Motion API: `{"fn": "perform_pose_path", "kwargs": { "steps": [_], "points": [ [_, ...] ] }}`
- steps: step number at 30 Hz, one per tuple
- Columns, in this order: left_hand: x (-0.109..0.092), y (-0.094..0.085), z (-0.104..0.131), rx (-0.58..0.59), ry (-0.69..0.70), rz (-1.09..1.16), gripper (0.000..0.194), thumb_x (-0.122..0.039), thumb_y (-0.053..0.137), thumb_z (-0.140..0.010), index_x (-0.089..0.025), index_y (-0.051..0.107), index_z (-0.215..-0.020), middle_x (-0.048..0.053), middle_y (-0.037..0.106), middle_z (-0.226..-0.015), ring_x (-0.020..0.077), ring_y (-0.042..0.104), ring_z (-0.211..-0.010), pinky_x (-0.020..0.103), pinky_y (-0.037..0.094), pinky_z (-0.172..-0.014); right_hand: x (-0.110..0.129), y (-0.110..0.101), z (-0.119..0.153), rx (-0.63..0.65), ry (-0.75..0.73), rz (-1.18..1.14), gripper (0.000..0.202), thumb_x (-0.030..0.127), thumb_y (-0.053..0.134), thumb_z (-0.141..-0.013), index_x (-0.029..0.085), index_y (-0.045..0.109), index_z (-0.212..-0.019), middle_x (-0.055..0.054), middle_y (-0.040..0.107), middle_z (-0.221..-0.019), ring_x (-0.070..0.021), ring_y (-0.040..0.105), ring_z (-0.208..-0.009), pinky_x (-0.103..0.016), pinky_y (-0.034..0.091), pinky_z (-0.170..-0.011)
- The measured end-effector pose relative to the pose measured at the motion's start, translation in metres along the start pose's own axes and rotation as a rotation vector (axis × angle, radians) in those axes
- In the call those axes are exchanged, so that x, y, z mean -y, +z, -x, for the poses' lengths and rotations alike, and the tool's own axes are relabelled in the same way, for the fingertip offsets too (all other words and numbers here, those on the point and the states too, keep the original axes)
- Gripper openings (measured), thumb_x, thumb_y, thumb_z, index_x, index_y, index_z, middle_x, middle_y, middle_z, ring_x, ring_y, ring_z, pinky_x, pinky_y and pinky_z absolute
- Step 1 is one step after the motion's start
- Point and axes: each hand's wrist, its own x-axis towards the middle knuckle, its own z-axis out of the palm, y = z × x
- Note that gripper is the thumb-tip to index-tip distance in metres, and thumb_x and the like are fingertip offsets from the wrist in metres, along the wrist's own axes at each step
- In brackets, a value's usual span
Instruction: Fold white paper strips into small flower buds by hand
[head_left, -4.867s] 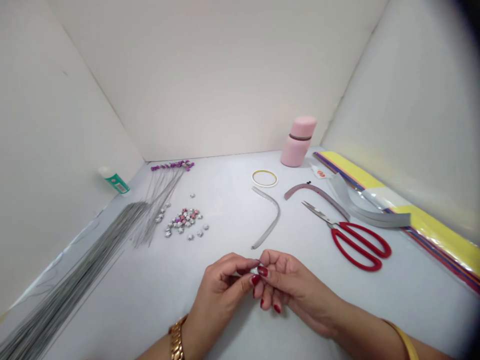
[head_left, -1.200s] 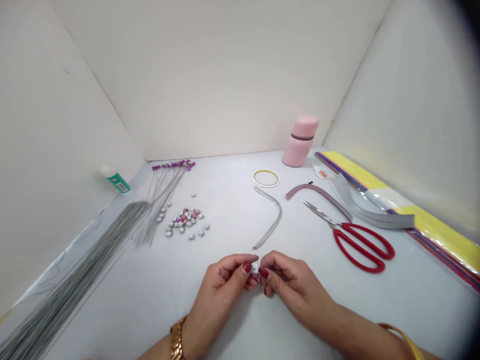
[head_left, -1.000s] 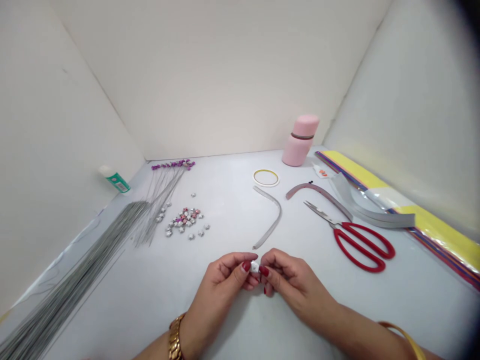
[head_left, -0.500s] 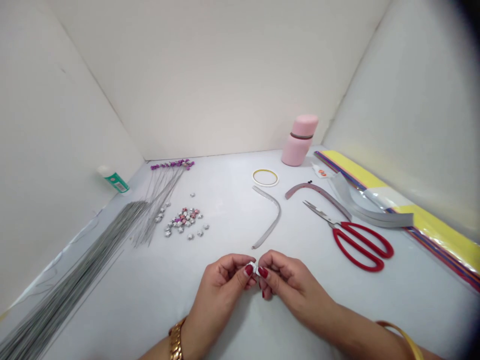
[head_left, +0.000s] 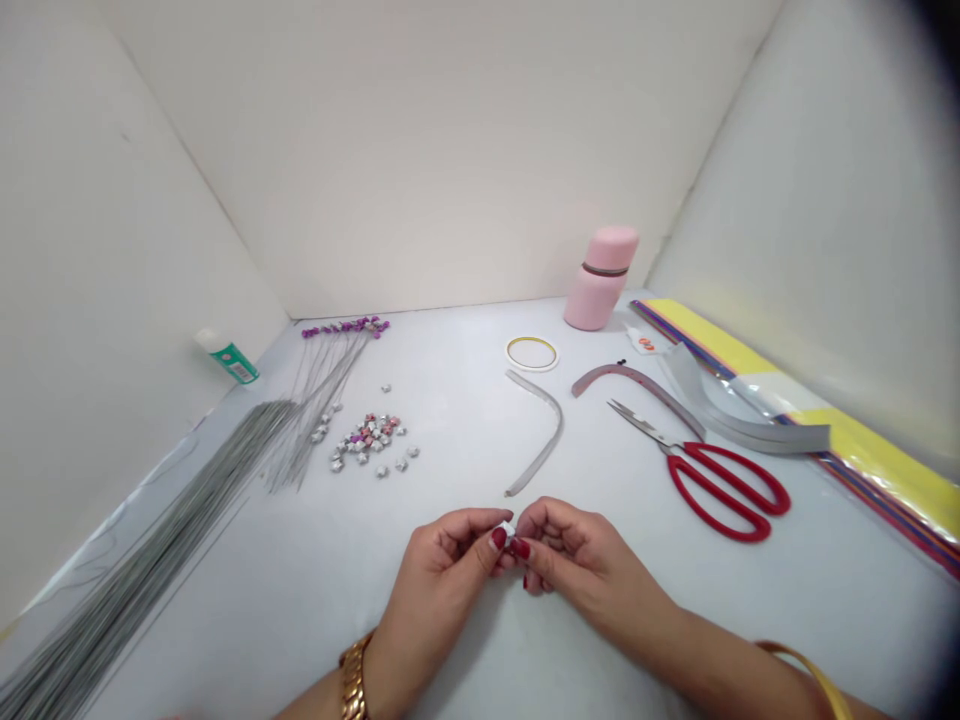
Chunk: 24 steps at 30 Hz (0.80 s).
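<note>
A small silvery-white paper star [head_left: 508, 529] is pinched between my two hands at the front of the table. My left hand [head_left: 450, 570] grips it with the thumb and curled fingers. From the other side my right hand [head_left: 574, 555] closes its thumb and forefinger on the star's edge; fingertips partly hide it. Just beyond the hands lies a curved grey paper strip [head_left: 556, 428]. To the left is a pile of small folded stars [head_left: 367, 437], mostly silver with some pink and purple.
Red-handled scissors [head_left: 679, 455], a second curved strip [head_left: 637, 374], wide grey strips [head_left: 757, 436] and packs of coloured paper [head_left: 862, 440] lie right. Behind are a tape roll [head_left: 532, 366] and a pink bottle [head_left: 596, 290]. Wire stems [head_left: 172, 530], purple-tipped stems [head_left: 330, 355] and a green-white tube [head_left: 232, 362] lie left.
My right thumb has shifted slightly left and down against the star. Both hands stay in the same place, still pinching it.
</note>
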Motion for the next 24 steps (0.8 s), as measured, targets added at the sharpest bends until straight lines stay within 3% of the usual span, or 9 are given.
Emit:
{"fn": "perform_pose_path", "kwargs": {
  "steps": [4,10,14,24],
  "points": [
    [0.0011,0.0002,-0.0005,0.015,0.023,-0.006,0.02,-0.023,0.06,-0.074,-0.011,0.065,-0.089,0.004,0.067,-0.069,0.0125,0.058,-0.067,0.022,0.045,-0.065,-0.0003,-0.0006,-0.0001,-0.023,0.002,-0.002,0.013,0.026,0.053,-0.082,0.016,0.053,-0.073,0.002,0.055,-0.058,-0.0095,0.051,-0.055,-0.022,0.041,-0.054],
    [0.004,-0.0007,-0.0006,0.038,0.058,0.001,0.022,-0.024,0.059,-0.076,-0.011,0.064,-0.093,0.004,0.067,-0.072,0.0122,0.057,-0.067,0.022,0.045,-0.066,-0.0023,-0.0007,0.0003,-0.056,-0.045,-0.052,0.006,0.023,0.053,-0.081,0.019,0.051,-0.085,0.001,0.06,-0.067,-0.0103,0.052,-0.057,-0.024,0.043,-0.056],
    [0.0046,-0.0006,-0.0012,0.016,0.042,0.006,0.022,-0.024,0.06,-0.075,-0.011,0.064,-0.092,0.003,0.065,-0.067,0.0119,0.057,-0.065,0.023,0.045,-0.066,-0.0006,-0.0022,0.0,-0.041,-0.103,0.049,0.004,0.019,0.055,-0.08,0.017,0.058,-0.079,-0.001,0.061,-0.067,-0.0109,0.052,-0.057,-0.024,0.043,-0.057],
    [0.0023,0.0001,-0.0011,0.023,0.015,0.077,0.02,-0.024,0.061,-0.075,-0.012,0.065,-0.089,0.002,0.066,-0.067,0.0108,0.057,-0.066,0.021,0.045,-0.066,0.0005,-0.0025,-0.0023,-0.064,0.006,-0.094,0.006,0.021,0.058,-0.077,0.016,0.056,-0.074,0.0,0.062,-0.063,-0.0098,0.052,-0.057,-0.022,0.041,-0.055]
  ]
}}
